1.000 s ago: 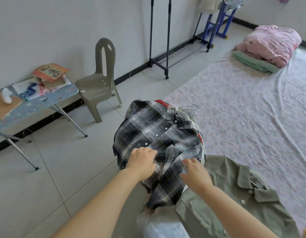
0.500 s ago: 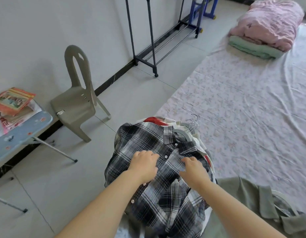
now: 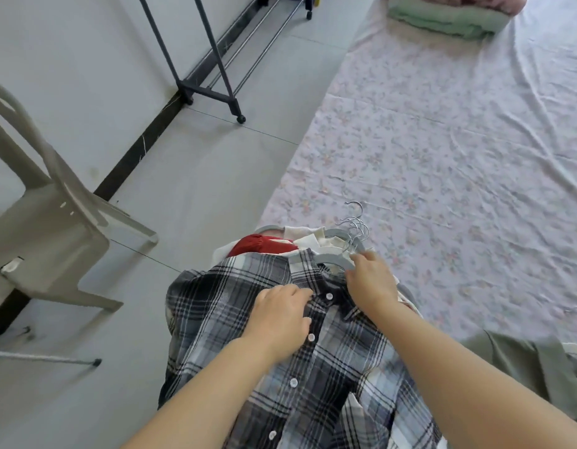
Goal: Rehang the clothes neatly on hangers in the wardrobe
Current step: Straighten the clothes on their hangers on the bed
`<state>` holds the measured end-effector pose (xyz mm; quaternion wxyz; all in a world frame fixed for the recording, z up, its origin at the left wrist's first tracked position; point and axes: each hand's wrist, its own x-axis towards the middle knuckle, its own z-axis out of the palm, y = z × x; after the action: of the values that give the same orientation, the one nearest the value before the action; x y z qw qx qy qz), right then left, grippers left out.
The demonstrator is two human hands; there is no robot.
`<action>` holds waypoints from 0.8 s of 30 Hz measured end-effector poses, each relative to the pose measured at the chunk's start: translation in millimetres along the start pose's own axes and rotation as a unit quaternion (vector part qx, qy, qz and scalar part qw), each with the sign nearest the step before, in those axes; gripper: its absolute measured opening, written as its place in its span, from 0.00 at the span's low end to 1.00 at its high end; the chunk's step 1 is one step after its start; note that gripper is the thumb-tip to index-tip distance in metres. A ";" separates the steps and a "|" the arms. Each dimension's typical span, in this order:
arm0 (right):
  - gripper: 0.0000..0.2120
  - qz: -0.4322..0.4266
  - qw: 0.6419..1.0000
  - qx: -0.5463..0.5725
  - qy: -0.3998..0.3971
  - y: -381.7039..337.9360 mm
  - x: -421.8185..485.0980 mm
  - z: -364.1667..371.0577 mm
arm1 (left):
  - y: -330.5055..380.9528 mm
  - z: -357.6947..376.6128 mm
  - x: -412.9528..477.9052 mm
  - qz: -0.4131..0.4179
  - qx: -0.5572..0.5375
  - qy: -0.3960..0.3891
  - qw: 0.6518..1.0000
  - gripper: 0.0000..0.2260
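Observation:
A black-and-white plaid shirt [image 3: 222,306] lies on top of a stack of clothes on hangers, its buttons facing up. My left hand [image 3: 280,315] grips the shirt's front placket just below the collar. My right hand [image 3: 371,280] is up at the collar, its fingers curled round the grey hanger [image 3: 332,259] inside the shirt. Several metal hanger hooks [image 3: 357,223] stick out beyond the collar. Beneath the plaid shirt show a red garment [image 3: 258,246] and a white one [image 3: 313,236]. An olive-green shirt [image 3: 520,361] lies at the lower right.
A dark metal clothes rack [image 3: 212,76] on castors stands by the wall. A grey plastic chair [image 3: 50,228] is at the left. A floral sheet [image 3: 442,140] covers the floor at right, with folded green bedding [image 3: 442,17] at its far end.
My view has tilted down and moved closer to the pile. My right hand has moved up from the shirt front to the hanger at the collar; my left hand has stayed on the placket.

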<state>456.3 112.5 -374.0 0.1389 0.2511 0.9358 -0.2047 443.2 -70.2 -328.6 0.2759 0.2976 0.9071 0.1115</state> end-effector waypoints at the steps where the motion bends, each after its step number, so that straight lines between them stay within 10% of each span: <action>1: 0.15 0.006 1.000 -0.009 0.008 -0.5 8.8 8.5 | -5.1 3.8 5.0 0.005 -0.006 0.000 1.000 0.21; 24: 0.15 -0.013 0.952 0.107 0.285 -33.7 -164.9 -92.4 | 15.7 -67.0 -45.9 0.165 -0.056 0.132 0.976 0.21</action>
<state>561.9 59.6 -222.5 -0.1642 0.3001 0.9122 -0.2253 443.5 -87.8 -247.8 0.1477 0.4101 0.8660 0.2450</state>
